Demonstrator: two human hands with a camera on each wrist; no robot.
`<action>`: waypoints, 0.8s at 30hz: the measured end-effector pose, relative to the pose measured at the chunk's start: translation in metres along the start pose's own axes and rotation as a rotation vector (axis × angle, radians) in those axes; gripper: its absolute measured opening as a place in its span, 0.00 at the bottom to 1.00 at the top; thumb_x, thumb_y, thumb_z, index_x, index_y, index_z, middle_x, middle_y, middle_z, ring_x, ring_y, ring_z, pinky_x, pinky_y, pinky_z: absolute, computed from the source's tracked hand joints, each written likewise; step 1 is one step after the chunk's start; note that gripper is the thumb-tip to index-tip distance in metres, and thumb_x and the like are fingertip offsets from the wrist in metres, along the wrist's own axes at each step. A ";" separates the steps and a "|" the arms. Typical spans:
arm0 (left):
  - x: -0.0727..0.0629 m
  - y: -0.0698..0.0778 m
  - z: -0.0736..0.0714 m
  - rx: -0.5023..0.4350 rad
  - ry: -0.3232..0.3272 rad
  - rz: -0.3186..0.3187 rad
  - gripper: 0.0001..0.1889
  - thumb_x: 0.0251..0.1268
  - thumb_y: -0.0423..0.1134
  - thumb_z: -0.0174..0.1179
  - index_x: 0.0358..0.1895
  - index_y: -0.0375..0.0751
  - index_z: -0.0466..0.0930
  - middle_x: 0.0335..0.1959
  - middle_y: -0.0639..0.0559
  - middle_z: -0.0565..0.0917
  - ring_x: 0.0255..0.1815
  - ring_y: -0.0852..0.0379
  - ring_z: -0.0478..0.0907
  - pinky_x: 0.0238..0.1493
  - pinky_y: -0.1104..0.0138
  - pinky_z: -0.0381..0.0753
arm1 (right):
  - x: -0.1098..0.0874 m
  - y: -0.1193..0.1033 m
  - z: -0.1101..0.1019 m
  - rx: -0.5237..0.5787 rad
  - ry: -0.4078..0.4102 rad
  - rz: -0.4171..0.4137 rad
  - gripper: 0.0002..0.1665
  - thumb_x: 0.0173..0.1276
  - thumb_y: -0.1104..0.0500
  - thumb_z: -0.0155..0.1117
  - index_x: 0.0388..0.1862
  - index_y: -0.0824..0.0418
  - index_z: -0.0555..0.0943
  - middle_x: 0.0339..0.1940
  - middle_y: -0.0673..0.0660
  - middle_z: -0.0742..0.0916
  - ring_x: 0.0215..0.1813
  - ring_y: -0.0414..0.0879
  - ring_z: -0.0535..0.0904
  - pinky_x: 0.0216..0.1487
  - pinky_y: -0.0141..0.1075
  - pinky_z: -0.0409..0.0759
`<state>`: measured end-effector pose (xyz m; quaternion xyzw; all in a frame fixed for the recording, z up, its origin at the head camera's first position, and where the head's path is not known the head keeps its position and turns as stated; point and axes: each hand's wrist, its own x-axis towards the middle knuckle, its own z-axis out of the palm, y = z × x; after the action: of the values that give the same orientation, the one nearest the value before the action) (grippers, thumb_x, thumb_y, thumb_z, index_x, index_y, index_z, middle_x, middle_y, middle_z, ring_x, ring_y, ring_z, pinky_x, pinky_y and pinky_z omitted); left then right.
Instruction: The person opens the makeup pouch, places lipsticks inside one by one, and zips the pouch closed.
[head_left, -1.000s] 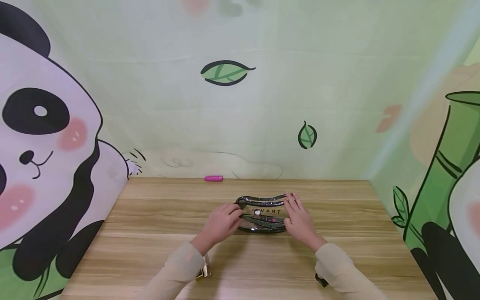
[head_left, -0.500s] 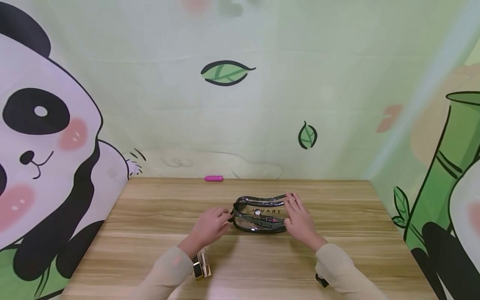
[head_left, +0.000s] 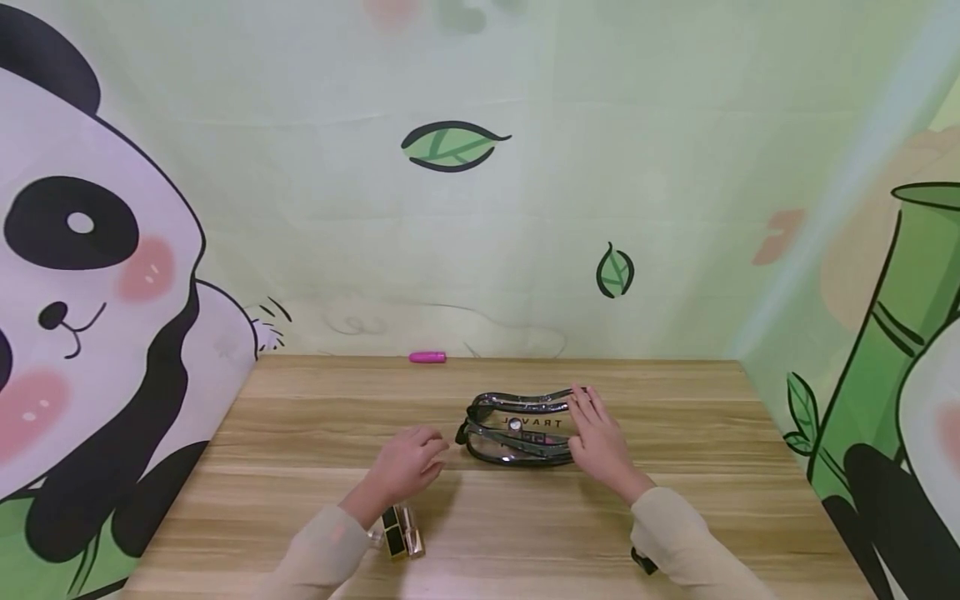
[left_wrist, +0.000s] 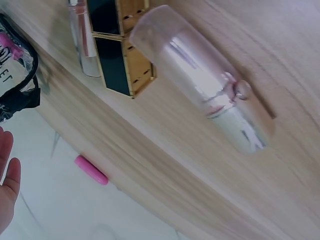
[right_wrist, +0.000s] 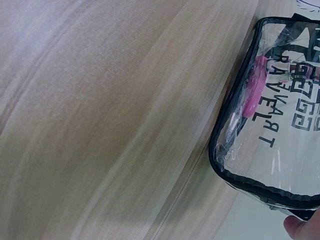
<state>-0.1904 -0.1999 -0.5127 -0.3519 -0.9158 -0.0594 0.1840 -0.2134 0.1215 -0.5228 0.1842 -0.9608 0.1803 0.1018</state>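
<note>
A clear pouch [head_left: 487, 446] with black trim and "TRAVEL" lettering lies mid-table, its top parted along the zip. My right hand [head_left: 600, 442] holds the pouch's right end, fingers at the back rim and thumb toward the front. In the right wrist view a pink item [right_wrist: 256, 87] shows inside the pouch [right_wrist: 285, 155], with a thumb at its corner. My left hand [head_left: 408, 462] hovers left of the pouch, loosely bent and holding nothing. Below it lie a black-and-gold lipstick [head_left: 393, 533] and a slim clear-capped tube [head_left: 412, 533].
A larger pinkish tube [left_wrist: 200, 80] with a clear cap lies beside the lipstick, mostly behind the left forearm in the head view. A bright pink tube [head_left: 427, 357] sits at the table's back edge by the wall. A black item [head_left: 643, 561] shows under the right cuff.
My left hand has released the pouch's left end and drawn back left and toward me, uncovering the black tab there and the lipstick below. The right hand and pouch stay put.
</note>
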 end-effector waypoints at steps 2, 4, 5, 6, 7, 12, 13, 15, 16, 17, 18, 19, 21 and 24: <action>-0.003 -0.001 0.001 -0.011 -0.019 -0.010 0.14 0.47 0.42 0.63 0.40 0.44 0.79 0.38 0.51 0.79 0.40 0.55 0.77 0.43 0.62 0.77 | 0.000 0.000 0.000 0.001 0.006 -0.002 0.34 0.55 0.62 0.43 0.64 0.69 0.60 0.70 0.60 0.57 0.71 0.57 0.46 0.68 0.49 0.51; -0.007 -0.002 0.001 -0.018 -0.038 -0.021 0.14 0.47 0.43 0.63 0.40 0.45 0.79 0.39 0.52 0.79 0.40 0.56 0.76 0.42 0.63 0.77 | 0.000 0.000 0.001 0.001 0.012 -0.005 0.34 0.55 0.62 0.43 0.63 0.69 0.61 0.70 0.61 0.58 0.71 0.58 0.46 0.67 0.49 0.51; -0.009 -0.002 0.001 -0.022 -0.047 -0.026 0.15 0.47 0.43 0.63 0.40 0.45 0.79 0.39 0.52 0.79 0.40 0.56 0.76 0.41 0.63 0.77 | 0.000 0.000 0.001 0.000 0.010 -0.002 0.34 0.55 0.62 0.43 0.63 0.68 0.61 0.70 0.60 0.58 0.71 0.57 0.46 0.68 0.49 0.51; -0.011 -0.003 0.001 -0.024 -0.053 -0.028 0.15 0.47 0.43 0.63 0.41 0.45 0.79 0.39 0.52 0.79 0.40 0.56 0.76 0.40 0.63 0.77 | 0.000 -0.001 0.001 -0.001 0.012 -0.002 0.34 0.55 0.62 0.43 0.63 0.69 0.61 0.70 0.60 0.58 0.71 0.58 0.46 0.67 0.49 0.51; -0.012 -0.003 0.001 -0.027 -0.056 -0.028 0.15 0.47 0.43 0.63 0.41 0.45 0.79 0.39 0.52 0.79 0.40 0.55 0.76 0.40 0.63 0.77 | 0.000 -0.001 0.000 0.001 0.010 0.000 0.34 0.55 0.62 0.43 0.64 0.68 0.61 0.70 0.60 0.58 0.71 0.57 0.46 0.67 0.49 0.52; -0.019 -0.003 0.000 -0.044 -0.091 -0.029 0.16 0.46 0.42 0.63 0.41 0.44 0.79 0.39 0.51 0.79 0.39 0.55 0.76 0.39 0.62 0.77 | -0.001 -0.003 -0.003 0.007 0.008 0.003 0.33 0.55 0.63 0.44 0.64 0.69 0.60 0.70 0.59 0.57 0.71 0.57 0.46 0.65 0.52 0.56; -0.020 -0.003 0.000 -0.045 -0.106 -0.032 0.16 0.46 0.42 0.63 0.41 0.44 0.79 0.39 0.51 0.79 0.39 0.54 0.76 0.39 0.62 0.77 | -0.002 -0.003 -0.004 0.008 0.006 0.004 0.33 0.56 0.63 0.44 0.64 0.69 0.60 0.70 0.59 0.57 0.71 0.56 0.46 0.64 0.52 0.57; -0.023 -0.003 0.000 -0.049 -0.144 -0.046 0.15 0.47 0.43 0.62 0.41 0.45 0.79 0.40 0.51 0.79 0.39 0.54 0.76 0.38 0.62 0.77 | -0.002 -0.003 -0.004 0.003 0.000 0.006 0.33 0.56 0.63 0.44 0.64 0.68 0.60 0.70 0.59 0.57 0.71 0.56 0.46 0.64 0.52 0.57; -0.024 -0.003 0.000 -0.048 -0.163 -0.053 0.15 0.47 0.43 0.62 0.41 0.45 0.79 0.41 0.51 0.79 0.39 0.54 0.76 0.38 0.62 0.77 | -0.002 -0.003 -0.005 0.002 -0.002 0.007 0.33 0.56 0.63 0.44 0.64 0.68 0.60 0.70 0.59 0.57 0.71 0.56 0.46 0.64 0.52 0.57; -0.025 -0.003 0.000 -0.047 -0.183 -0.061 0.15 0.48 0.43 0.62 0.41 0.46 0.79 0.41 0.51 0.79 0.39 0.54 0.76 0.38 0.62 0.78 | -0.002 -0.003 -0.005 0.000 -0.002 0.006 0.33 0.56 0.63 0.44 0.64 0.68 0.60 0.70 0.59 0.57 0.71 0.56 0.46 0.64 0.52 0.57; -0.027 -0.003 0.000 -0.053 -0.198 -0.071 0.14 0.48 0.43 0.62 0.41 0.46 0.79 0.42 0.50 0.79 0.40 0.54 0.76 0.37 0.62 0.78 | -0.002 -0.003 -0.005 -0.001 -0.003 0.006 0.33 0.56 0.63 0.44 0.64 0.68 0.60 0.70 0.59 0.57 0.71 0.56 0.46 0.64 0.52 0.57; -0.028 -0.002 0.000 -0.056 -0.214 -0.078 0.14 0.48 0.43 0.61 0.41 0.46 0.79 0.42 0.50 0.79 0.40 0.53 0.76 0.37 0.62 0.78 | -0.002 -0.003 -0.005 -0.001 -0.003 0.007 0.33 0.56 0.63 0.44 0.64 0.68 0.60 0.70 0.58 0.56 0.71 0.56 0.46 0.65 0.52 0.56; -0.030 -0.002 0.001 -0.061 -0.240 -0.093 0.14 0.48 0.43 0.61 0.41 0.46 0.79 0.44 0.50 0.79 0.42 0.53 0.76 0.38 0.61 0.78 | -0.002 -0.003 -0.005 0.000 -0.002 0.007 0.33 0.56 0.63 0.45 0.64 0.68 0.60 0.70 0.58 0.56 0.71 0.56 0.46 0.65 0.52 0.56; -0.033 -0.001 0.001 -0.062 -0.269 -0.104 0.13 0.49 0.42 0.60 0.40 0.47 0.79 0.44 0.50 0.79 0.43 0.53 0.76 0.39 0.61 0.78 | -0.002 -0.003 -0.005 -0.001 -0.002 0.007 0.34 0.56 0.63 0.45 0.64 0.68 0.60 0.70 0.58 0.56 0.71 0.56 0.45 0.65 0.52 0.56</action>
<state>-0.1689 -0.2205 -0.5265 -0.3143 -0.9469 -0.0496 0.0453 -0.2099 0.1213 -0.5182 0.1807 -0.9617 0.1801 0.1005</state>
